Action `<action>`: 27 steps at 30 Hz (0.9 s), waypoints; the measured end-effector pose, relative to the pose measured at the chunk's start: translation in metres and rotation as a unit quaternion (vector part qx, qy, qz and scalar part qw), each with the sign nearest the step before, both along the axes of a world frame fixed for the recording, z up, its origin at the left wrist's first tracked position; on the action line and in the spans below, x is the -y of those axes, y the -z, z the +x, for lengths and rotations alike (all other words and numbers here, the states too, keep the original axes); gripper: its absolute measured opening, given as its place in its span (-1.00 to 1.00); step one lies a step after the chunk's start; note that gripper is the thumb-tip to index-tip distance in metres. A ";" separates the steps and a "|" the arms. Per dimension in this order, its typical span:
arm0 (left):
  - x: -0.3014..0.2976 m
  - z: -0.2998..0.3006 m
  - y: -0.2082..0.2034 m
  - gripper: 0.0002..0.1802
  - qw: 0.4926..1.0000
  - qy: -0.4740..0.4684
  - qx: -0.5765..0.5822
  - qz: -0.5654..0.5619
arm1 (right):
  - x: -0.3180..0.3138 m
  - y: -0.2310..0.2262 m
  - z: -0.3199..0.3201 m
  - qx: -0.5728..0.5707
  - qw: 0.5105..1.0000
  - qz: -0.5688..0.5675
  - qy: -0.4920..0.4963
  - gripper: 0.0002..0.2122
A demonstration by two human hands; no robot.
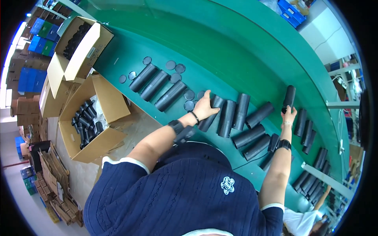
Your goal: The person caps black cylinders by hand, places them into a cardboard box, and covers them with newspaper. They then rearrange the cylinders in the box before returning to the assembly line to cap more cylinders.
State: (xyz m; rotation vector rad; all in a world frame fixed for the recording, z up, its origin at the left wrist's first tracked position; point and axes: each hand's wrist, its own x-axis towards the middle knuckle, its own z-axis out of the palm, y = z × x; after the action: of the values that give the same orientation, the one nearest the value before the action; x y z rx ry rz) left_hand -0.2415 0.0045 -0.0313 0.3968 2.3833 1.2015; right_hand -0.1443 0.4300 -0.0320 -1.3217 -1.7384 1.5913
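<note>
My left hand (202, 108) is on a ribbed black cylinder (208, 122) lying on the green bench, its thumb across the cylinder and its forefinger at the far end; the other fingers are hidden. My right hand (288, 116), farther right, grips the near end of another black cylinder (289, 95), which points away from me. Between the hands lie several more black cylinders (226, 118). To the left of my left hand, three black cylinders (155, 85) lie side by side, with round black discs (175, 78) scattered around them.
The green bench (118, 51) has a raised far wall (236, 43). At left stand an open carton (114, 98) of black parts and another carton (100, 43). More cylinders (309, 183) lie at far right near another person's arm (323, 198). A dark cable (252, 161) runs close to me.
</note>
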 end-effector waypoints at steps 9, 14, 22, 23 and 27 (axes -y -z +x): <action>0.038 0.028 -0.066 -0.27 0.944 0.191 0.195 0.184 | 0.029 -0.004 0.010 0.084 0.891 0.430 -0.118 -0.69; 0.038 0.043 -0.063 -0.32 0.928 0.260 0.148 0.221 | 0.226 -0.076 0.016 -0.045 0.863 -0.214 -0.456 -0.82; 0.050 0.062 -0.059 -0.43 0.929 0.295 0.096 0.203 | 0.286 -0.062 0.049 -0.105 0.846 -0.307 -0.422 -0.87; 0.051 0.064 -0.061 -0.43 0.931 0.300 0.073 0.192 | 0.290 -0.063 0.051 -0.123 0.855 -0.287 -0.415 -0.85; 0.052 0.070 -0.066 -0.32 0.938 0.290 0.029 0.187 | 0.287 -0.067 0.043 -0.121 0.867 -0.252 -0.412 -0.79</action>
State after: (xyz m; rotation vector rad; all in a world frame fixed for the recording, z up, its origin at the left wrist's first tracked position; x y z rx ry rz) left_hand -0.1716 -0.0473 0.0352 1.0796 1.7772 1.3318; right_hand -0.1018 0.1428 0.0354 -0.4715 -1.9039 2.6872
